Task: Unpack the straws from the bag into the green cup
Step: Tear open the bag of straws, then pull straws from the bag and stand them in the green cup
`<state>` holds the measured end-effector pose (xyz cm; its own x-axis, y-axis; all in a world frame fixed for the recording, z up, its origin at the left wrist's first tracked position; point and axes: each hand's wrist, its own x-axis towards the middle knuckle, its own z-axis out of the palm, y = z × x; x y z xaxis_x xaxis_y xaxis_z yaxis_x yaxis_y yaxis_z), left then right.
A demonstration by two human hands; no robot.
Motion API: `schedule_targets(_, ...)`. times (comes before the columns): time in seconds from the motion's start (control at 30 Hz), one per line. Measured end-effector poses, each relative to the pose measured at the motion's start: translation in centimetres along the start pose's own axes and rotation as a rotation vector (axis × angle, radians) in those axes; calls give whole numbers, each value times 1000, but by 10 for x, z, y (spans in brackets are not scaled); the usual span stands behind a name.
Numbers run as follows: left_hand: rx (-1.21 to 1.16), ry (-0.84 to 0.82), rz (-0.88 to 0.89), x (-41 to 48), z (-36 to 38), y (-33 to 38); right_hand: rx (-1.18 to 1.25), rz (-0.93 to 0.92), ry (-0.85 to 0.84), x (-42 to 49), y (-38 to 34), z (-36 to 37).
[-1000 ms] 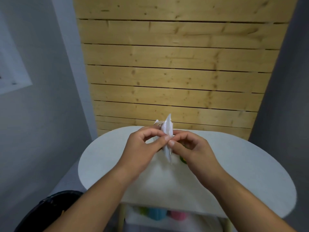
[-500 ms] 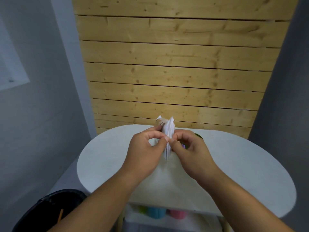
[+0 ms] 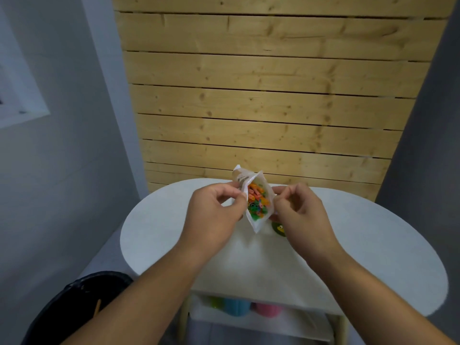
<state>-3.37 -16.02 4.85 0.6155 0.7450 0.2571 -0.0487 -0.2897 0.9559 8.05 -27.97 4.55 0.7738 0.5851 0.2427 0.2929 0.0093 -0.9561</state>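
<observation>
A clear plastic bag (image 3: 257, 224) is held upright above the white table (image 3: 159, 230), its mouth pulled wide. Inside it I see the ends of several colourful straws (image 3: 257, 200), orange and green. My left hand (image 3: 214, 215) pinches the bag's left lip between thumb and fingers. My right hand (image 3: 303, 215) pinches the right lip. A small patch of the green cup (image 3: 278, 229) shows on the table just below the bag, mostly hidden behind my right hand.
A wooden plank wall (image 3: 261, 108) rises right behind the table. On a shelf under the tabletop stand a blue cup (image 3: 236, 307), a pink cup (image 3: 267, 310) and a green one (image 3: 215, 302). A black bin (image 3: 82, 302) sits on the floor at lower left.
The bag was shut and edge-on between my fingertips; my hands have pulled apart and its mouth now gapes, showing the straws.
</observation>
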Motion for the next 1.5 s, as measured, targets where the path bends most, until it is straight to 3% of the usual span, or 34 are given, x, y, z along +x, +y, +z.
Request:
schedule_targets(0.2,70,15,42,-5,7,4,-180,-171,-18,-5,-2,4)
schedule_targets(0.33,53,-6,53,-8,8,7,-127,-131,31,1,-1,2)
schedule_targets(0.4,-64,-4,-96,-10,11,8,-72,-99,89,5,-2,0)
schedule_targets(0.5,-222,-41,-538,-3,21,-8,102,-22,138,7,-4,-1)
schedule_targets(0.57,-538,-129,-790,1,26,-25,235,66,130,6,-7,-1)
schedule_targets(0.6,-752,-192,-834,1,30,-32,296,108,106,6,-8,-2)
schedule_targets(0.67,-1044,-253,-767,2,34,-39,418,193,26,6,-10,-5)
schedule_targets(0.77,-1200,-137,-560,14,34,-38,549,312,-42,9,-8,-11)
schedule_targets(0.9,-1020,22,-440,29,29,-16,671,485,-28,12,0,-16)
schedule_targets(1.07,-683,11,-207,29,26,4,953,688,73,14,9,-5)
schedule_targets(1.2,-560,-15,-44,24,29,10,1138,694,-25,9,4,-2)
schedule_targets(1.27,-543,-38,-29,24,28,10,1144,674,-44,6,-5,-2)
schedule_targets(1.33,-558,-53,-61,24,25,8,1074,715,39,9,-5,-2)
schedule_targets(1.5,-742,-111,-274,30,13,0,887,718,206,20,7,3)
